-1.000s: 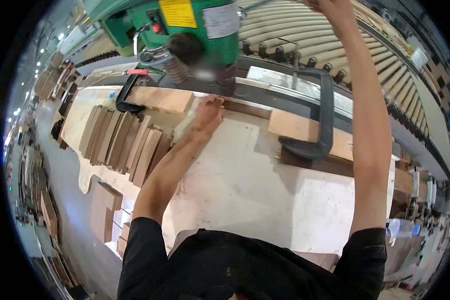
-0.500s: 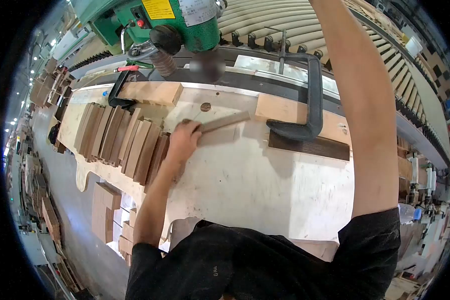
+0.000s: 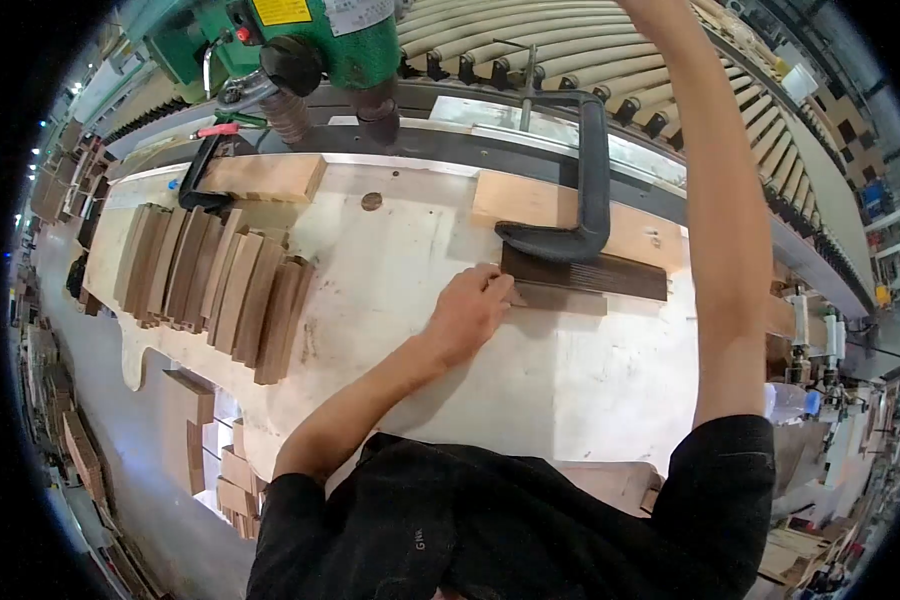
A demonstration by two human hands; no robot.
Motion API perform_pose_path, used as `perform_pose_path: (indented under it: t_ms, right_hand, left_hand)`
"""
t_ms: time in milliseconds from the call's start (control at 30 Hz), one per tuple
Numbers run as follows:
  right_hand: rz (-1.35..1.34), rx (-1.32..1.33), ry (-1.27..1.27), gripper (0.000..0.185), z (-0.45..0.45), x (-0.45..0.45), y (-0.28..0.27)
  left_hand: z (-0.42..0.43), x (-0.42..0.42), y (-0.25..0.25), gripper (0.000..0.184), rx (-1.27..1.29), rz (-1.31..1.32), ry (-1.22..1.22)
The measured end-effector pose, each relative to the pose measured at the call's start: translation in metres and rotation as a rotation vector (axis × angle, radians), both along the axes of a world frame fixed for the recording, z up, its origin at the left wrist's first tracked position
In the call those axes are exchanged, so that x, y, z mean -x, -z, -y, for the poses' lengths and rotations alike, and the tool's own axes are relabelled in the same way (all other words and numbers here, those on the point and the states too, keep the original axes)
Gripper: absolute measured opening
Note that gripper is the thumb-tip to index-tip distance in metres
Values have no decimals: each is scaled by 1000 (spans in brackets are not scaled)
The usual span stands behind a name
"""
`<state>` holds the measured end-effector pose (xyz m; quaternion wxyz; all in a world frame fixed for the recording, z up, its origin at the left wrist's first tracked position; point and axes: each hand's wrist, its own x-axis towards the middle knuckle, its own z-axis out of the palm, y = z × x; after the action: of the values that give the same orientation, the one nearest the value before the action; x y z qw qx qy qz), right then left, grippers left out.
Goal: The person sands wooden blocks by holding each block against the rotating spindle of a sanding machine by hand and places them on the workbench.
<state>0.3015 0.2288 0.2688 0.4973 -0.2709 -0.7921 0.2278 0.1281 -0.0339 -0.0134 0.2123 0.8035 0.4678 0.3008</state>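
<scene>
The left hand (image 3: 470, 315) grasps the end of a wooden strip (image 3: 562, 300) beside dark wood (image 3: 590, 274), seemingly a setting-down step calling for even alignment, while the cut-off right hand's (image 3: 654, 12) grip cannot be told.

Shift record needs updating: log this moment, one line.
left hand: gripping wood strip | beside strip: dark wood piece | right hand: raised, partly cropped
</scene>
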Motion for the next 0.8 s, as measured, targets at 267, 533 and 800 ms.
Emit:
perform_pose_path:
  t_ms: [267, 533, 800]
  right_hand:
    - [314, 328, 856, 42, 208, -170, 199]
    - [469, 325, 1057, 53, 281, -144, 287]
    - [-2, 500, 1047, 63, 296, -166, 300]
  left_hand:
    - [-22, 1, 7, 45, -36, -87, -182]
    - [-40, -4, -2, 36, 181, -73, -194]
    - [-30, 6, -11, 33, 312, -4, -121]
